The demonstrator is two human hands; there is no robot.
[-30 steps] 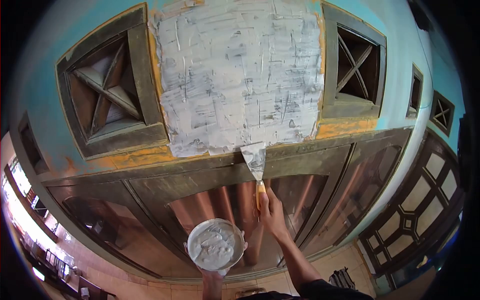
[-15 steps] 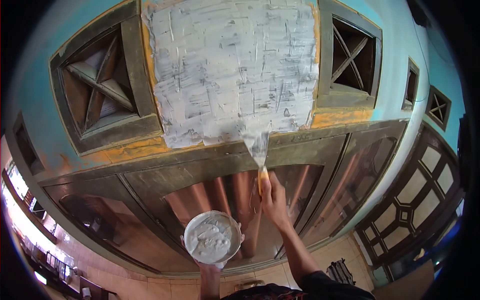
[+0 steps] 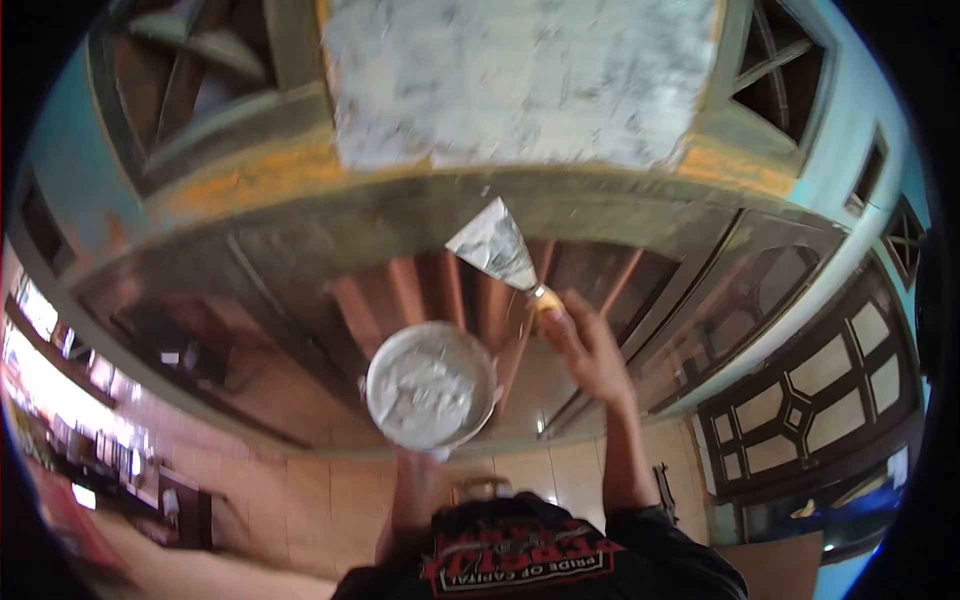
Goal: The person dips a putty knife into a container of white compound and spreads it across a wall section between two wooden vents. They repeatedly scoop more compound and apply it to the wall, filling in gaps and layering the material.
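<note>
My right hand (image 3: 588,350) is wrapped round the wooden handle of a putty knife (image 3: 497,246), whose blade is smeared with white-grey putty and points up and left, apart from the wall. Below the blade and to its left, my left hand (image 3: 425,458) supports a round bowl (image 3: 494,385) from beneath; most of its fingers are hidden behind the bowl. Wet, lumpy putty (image 3: 425,390) fills the inside. Above both hands is a wall patch (image 3: 520,80) coated in streaky white putty.
Orange-edged vents with crossed slats, a left vent (image 3: 200,70) and a right vent (image 3: 780,70), flank the patch. Glazed wooden panels (image 3: 400,225) run below it. A dark door (image 3: 800,410) stands at right, and furniture (image 3: 170,505) stands on the tiled floor (image 3: 300,500) at left.
The putty knife has come off the lower edge of the coated patch and tilted left. My view has tipped down, showing more floor and shirt. The bowl stays in my left hand.
</note>
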